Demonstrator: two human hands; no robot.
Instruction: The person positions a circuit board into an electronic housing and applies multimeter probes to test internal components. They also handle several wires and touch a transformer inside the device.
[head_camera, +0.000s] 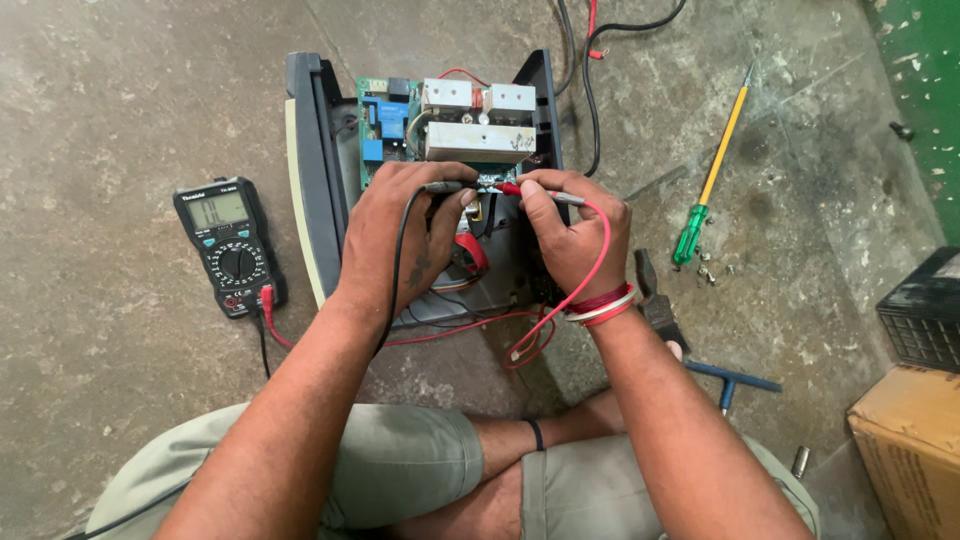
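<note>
A black probe (440, 187) is gripped by the left hand (400, 235), a red probe (540, 192) by the right hand (575, 235). Both tips are pressed onto the green circuit board (385, 125). A multimeter (228, 245) lies left on the floor (120, 120).

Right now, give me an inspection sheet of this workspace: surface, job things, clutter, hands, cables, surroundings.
Surface: bare, stained concrete floor.
Job's things: opened dark casing with a green circuit board and metal heat sinks; digital multimeter on the floor to its left.
Clutter: green-handled screwdriver, loose screws, blue T-handle tool, dark hand tool.
Hands: left hand holds the black probe; right hand holds the red probe; both tips at the board.
Cables: black lead and red lead run from the probes; black and red cables behind the casing.
Surroundings: cardboard box, black crate, green wall.
</note>
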